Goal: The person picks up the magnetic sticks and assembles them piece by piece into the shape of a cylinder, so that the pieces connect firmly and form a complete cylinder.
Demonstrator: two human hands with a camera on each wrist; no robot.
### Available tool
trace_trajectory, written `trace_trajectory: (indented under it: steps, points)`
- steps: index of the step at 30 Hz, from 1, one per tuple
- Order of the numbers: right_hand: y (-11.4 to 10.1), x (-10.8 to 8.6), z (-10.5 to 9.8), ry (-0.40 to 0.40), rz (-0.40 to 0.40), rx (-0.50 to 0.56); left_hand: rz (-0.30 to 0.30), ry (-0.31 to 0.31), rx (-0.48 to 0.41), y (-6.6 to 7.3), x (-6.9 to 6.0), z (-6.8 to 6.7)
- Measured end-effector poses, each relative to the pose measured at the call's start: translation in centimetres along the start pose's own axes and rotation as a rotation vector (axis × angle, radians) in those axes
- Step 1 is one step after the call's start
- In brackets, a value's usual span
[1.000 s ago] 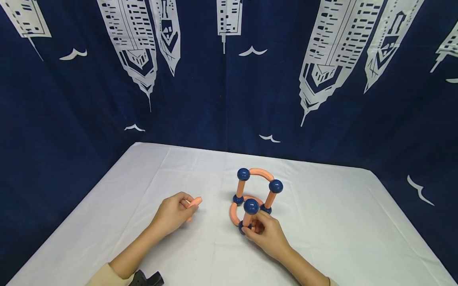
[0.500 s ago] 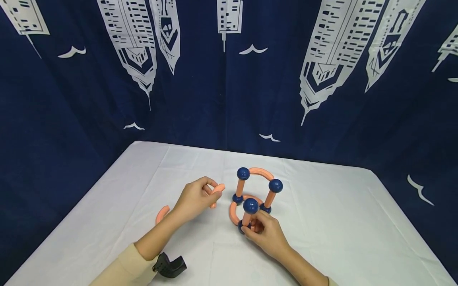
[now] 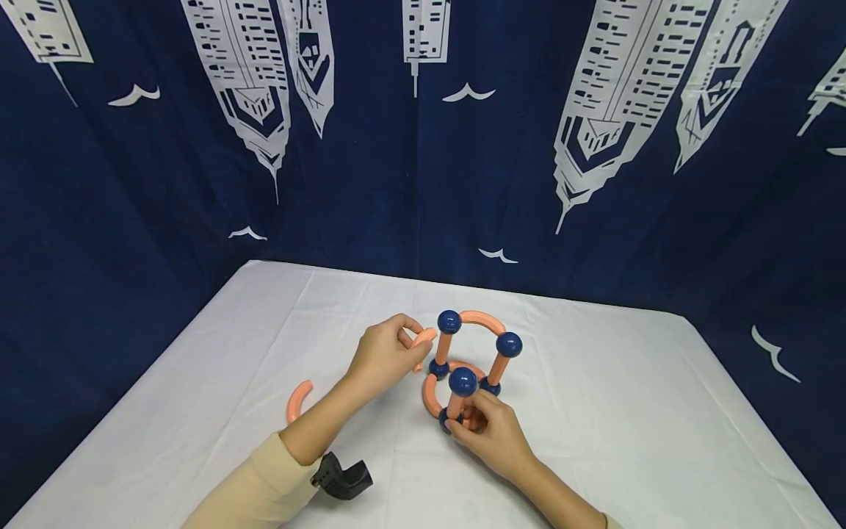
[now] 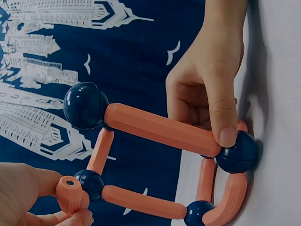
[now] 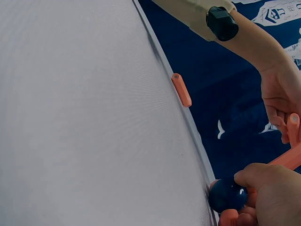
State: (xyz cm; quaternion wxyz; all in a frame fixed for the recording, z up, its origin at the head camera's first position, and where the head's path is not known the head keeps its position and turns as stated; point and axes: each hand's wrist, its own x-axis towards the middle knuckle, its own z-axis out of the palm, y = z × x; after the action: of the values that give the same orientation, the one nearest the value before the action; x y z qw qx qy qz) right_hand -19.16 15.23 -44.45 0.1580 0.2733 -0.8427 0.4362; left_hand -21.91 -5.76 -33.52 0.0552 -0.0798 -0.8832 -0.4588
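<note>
A building-toy frame of orange sticks and navy balls stands on the table, with three uprights; its left top ball (image 3: 449,322) and front top ball (image 3: 463,381) face me. My left hand (image 3: 388,356) pinches a curved orange stick (image 3: 427,336) just left of the left top ball. In the left wrist view this curved stick (image 4: 70,194) overlaps a ball (image 4: 89,183); whether they touch I cannot tell. My right hand (image 3: 499,437) grips the foot of the front upright stick (image 3: 456,405), its thumb on the lower ball (image 4: 237,151).
Another curved orange stick (image 3: 299,400) lies on the table to the left, beside the left forearm. A black wrist camera (image 3: 342,477) sits on the left wrist. White cloth (image 3: 628,411) covers the table; a navy curtain (image 3: 370,184) hangs behind it.
My left hand has carried its curved stick rightward and up to the frame, uncovering the loose curved stick on the left. My right hand has stayed at the frame's front foot.
</note>
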Motion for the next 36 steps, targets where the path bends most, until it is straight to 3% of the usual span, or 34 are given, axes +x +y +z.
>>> trace_trajectory:
  steps: [19,26,36]
  points:
    - [0.0,0.1,0.0,0.012,-0.035,-0.010,0.044,0.085,0.037,1.5,0.6,1.0]
    - [0.1,0.0,0.1,0.026,-0.061,-0.017,0.032,0.111,0.122,2.3,0.7,1.5]
    - [0.0,-0.1,0.2,0.043,-0.079,-0.014,0.099,0.173,0.259,3.0,0.5,2.2]
